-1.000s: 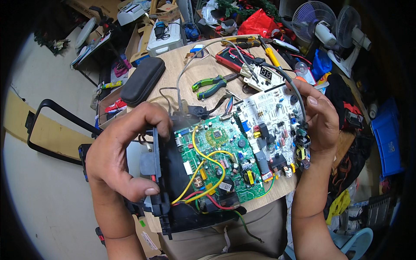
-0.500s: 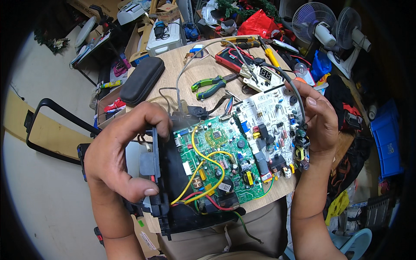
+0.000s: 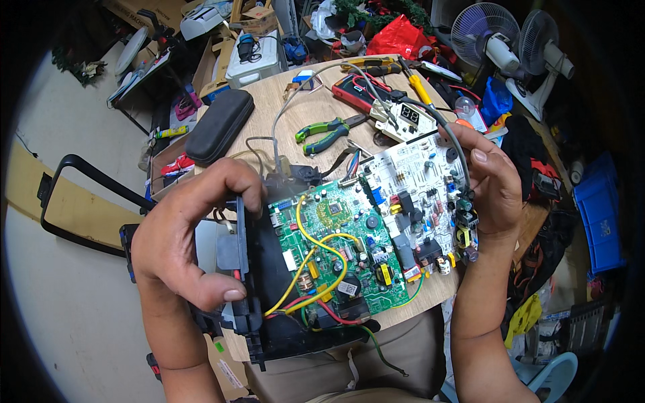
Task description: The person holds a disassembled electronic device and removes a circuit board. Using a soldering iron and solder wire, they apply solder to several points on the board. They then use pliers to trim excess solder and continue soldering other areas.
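Observation:
My left hand [image 3: 191, 235] is closed round the edge of a black plastic housing [image 3: 265, 258], thumb on the near side and fingers curled over the far side. Beside it lies a green circuit board [image 3: 319, 235] with yellow wires [image 3: 344, 262] looping across its parts. Next to the green board is a white circuit board [image 3: 406, 164], crowded with components. My right hand [image 3: 496, 178] grips the white board's right edge, fingers behind it. A grey cable [image 3: 457, 141] curves over that edge by my fingertips. Part of the housing is hidden under the green board.
On the wooden table [image 3: 269, 101] lie green-handled pliers [image 3: 329, 134], a black case [image 3: 220, 124], a red multimeter [image 3: 353, 91], a small display board [image 3: 406, 119] and a yellow-handled screwdriver [image 3: 420, 87]. Two fans [image 3: 485, 30] stand at the back right. A blue bin [image 3: 598, 218] sits right.

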A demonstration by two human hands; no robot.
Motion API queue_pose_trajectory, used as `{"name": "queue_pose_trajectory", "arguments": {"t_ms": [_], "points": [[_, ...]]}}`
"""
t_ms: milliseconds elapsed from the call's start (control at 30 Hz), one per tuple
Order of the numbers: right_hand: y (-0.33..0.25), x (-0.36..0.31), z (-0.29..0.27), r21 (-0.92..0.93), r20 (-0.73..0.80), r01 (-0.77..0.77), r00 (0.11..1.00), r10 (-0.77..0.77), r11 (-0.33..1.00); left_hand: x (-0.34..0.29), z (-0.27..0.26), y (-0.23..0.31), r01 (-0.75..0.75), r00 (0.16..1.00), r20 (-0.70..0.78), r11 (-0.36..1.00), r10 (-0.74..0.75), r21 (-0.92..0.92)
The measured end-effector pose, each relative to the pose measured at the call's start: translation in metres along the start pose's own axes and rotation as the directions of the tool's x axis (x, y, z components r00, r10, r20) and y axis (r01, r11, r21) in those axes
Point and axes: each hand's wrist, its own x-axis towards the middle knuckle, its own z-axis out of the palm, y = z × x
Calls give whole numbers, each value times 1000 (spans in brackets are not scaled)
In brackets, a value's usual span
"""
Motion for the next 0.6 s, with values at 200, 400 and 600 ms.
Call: {"name": "queue_pose_trajectory", "arguments": {"t_ms": [200,400,600], "points": [[-1,0,-1,-2,18,-7,1000,7,1000,1,-3,0,-10,999,44,1000,11,-8],[0,0,1,-24,22,21,1000,-20,999,-2,-2,0,-16,1000,26,1000,17,-20],[-1,-1,0,-59,-19,13,1000,-15,998,-2,-1,-1,-33,999,11,999,33,-11]]}}
